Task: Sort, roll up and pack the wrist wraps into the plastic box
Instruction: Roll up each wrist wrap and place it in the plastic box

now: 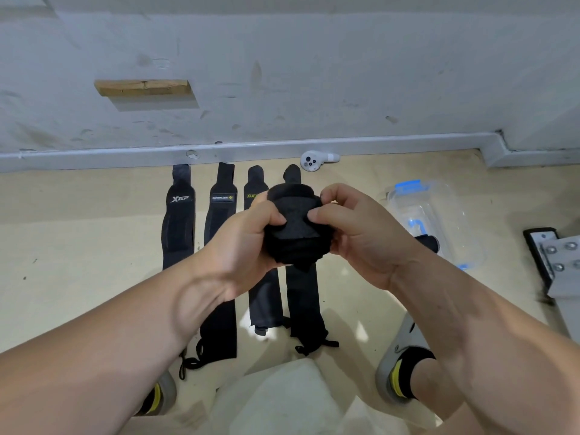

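A rolled black wrist wrap (295, 233) is held up in front of me by both hands. My left hand (241, 243) grips its left side, thumb pressed on the front. My right hand (354, 227) grips the right side, thumb on the front patch. On the floor below lie several flat black wrist wraps side by side: one with a white logo (178, 221), one with a small label (221, 211), one with green lettering (263, 296) and one plain wrap (303, 302). The clear plastic box (436, 221) with blue clips lies at the right, a dark roll at its near side.
A white handheld controller (315, 161) lies by the baseboard. A metal bracket with bolts (555, 255) stands at the far right. My feet in grey shoes (405, 362) rest on the beige floor near the wraps' lower ends. The grey wall runs behind everything.
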